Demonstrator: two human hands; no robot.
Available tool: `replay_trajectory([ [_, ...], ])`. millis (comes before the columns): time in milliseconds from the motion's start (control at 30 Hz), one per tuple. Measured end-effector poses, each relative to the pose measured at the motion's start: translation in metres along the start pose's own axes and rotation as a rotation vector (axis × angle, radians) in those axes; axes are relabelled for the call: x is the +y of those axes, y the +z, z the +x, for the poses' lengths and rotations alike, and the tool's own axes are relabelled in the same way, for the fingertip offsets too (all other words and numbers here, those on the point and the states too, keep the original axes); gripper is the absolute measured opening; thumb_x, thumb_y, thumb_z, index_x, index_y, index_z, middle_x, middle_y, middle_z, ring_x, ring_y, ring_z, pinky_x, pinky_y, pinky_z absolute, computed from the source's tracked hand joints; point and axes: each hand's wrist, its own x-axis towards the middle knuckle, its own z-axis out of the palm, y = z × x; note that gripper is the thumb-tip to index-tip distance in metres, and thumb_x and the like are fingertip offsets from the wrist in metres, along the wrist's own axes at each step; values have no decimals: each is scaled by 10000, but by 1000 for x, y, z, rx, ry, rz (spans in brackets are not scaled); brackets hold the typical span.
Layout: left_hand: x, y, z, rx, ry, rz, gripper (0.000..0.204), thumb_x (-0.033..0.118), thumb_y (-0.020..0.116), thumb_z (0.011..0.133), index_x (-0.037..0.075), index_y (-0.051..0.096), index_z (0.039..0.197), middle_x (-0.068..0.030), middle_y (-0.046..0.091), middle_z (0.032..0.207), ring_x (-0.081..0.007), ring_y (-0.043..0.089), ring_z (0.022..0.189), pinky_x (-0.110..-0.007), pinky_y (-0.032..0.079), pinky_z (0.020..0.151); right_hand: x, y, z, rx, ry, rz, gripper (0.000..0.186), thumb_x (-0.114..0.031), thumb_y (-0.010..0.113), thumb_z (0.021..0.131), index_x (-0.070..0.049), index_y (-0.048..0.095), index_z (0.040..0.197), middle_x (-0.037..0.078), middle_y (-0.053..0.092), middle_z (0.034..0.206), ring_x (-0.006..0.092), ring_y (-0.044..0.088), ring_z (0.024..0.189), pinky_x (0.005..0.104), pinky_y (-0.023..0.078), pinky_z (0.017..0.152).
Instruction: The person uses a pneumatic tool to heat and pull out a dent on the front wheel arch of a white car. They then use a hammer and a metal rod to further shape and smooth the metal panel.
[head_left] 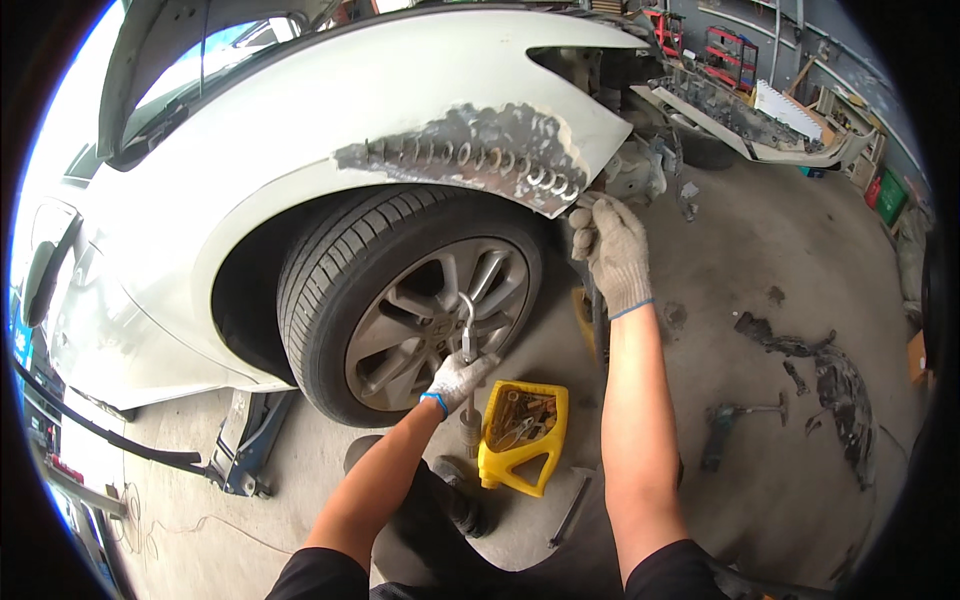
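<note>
My left hand (460,379), in a white glove, is closed around a slide hammer (468,343) with a curved metal hook at its top. Its shaft and a dark ribbed section show below the hand, in front of the wheel (440,325). A row of metal pull rings (497,160) stands along the bare, scraped patch of the white fender (400,90). My right hand (612,250), gloved too, is at the fender's lower front corner, beside the last rings. Its fingers are pinched together, and what they hold there is hidden.
A cut-open yellow jug (497,465) with tools stands between my legs, near a hammer (570,508). A blue floor jack (250,445) is at left. On the floor at right lie a power tool (718,437) and torn black plastic (840,390). A removed bumper (760,145) sits behind.
</note>
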Motion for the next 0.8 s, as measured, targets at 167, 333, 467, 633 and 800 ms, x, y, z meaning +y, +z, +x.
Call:
replay_trajectory([
  [167,-1,22,-17,165,12,145,561,522,551,956,-7,616,780,-81,575,579,-188,599,527,-333,488,496,-15,14,-6,25,57,-229,280,-228,536,1012,12,630,1122,57,638,722,110,529,475,261,441,415],
  [333,71,30,-76,200,25,-41,492,466,625,930,1,656,770,-48,604,608,-138,566,521,-310,470,518,-20,15,-9,20,102,-285,276,-232,511,1016,-23,632,1149,41,642,744,103,551,533,257,476,464],
  [467,68,52,-94,157,80,-161,428,407,619,951,24,645,761,-20,576,593,-108,540,524,-286,438,497,-30,13,-15,-52,127,-294,271,-214,509,1002,-34,614,1175,45,647,767,107,560,543,263,488,477],
  [633,24,104,-117,108,-55,-209,385,383,640,949,35,635,783,-17,592,627,-111,545,535,-319,452,502,-30,17,-13,-82,129,-303,278,-223,494,1004,-30,603,1174,52,647,771,108,568,560,253,492,489],
  [800,28,150,-136,-54,-159,43,411,440,619,946,33,671,928,-66,625,654,-150,619,630,-366,488,573,-26,0,-6,-72,126,-226,282,-229,483,1010,-22,619,1143,47,651,746,103,557,531,255,491,479],
])
